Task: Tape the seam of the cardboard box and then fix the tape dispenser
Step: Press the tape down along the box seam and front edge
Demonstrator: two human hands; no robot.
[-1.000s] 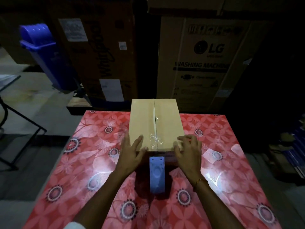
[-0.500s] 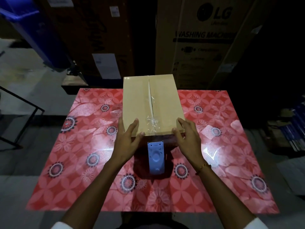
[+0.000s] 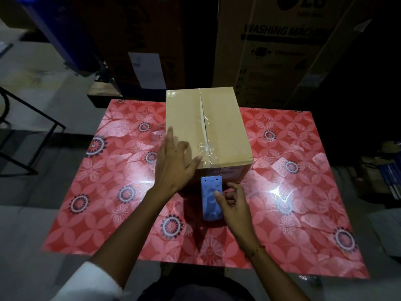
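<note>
A: While the left fingers (image 3: 173, 139) lie spread wide and flat on the box (image 3: 208, 129) top at its near left corner, holding nothing, the right fingers (image 3: 233, 187) are curled narrow around the dispenser (image 3: 211, 197), thumb pressed on its blue face.

B: Is that a full grip?

A: Can't tell. The left hand (image 3: 174, 164) looks to be bracing the box, mid-frame; the right hand (image 3: 233, 199) sits just below it, centre of frame, at the dispenser's right edge.

B: And where's the dispenser exactly?

A: On the table (image 3: 303, 192), its far end up against the near wall of the box, directly under the seam (image 3: 202, 118).

B: How's the taping?

A: My read: barely started. There's a crumpled, shiny bit of clear tape (image 3: 206, 148) at the near end of the seam, running over the front edge. Further up the frame the flaps gape, a dark slit showing between them. Whether film lies along the rest I can't make out.

B: So what's left?

A: Most of the seam, I'd judge, then the dispenser fix.

B: Anything inside the box?

A: Flaps are down; the slit shows only dark. Contents hidden.
</note>
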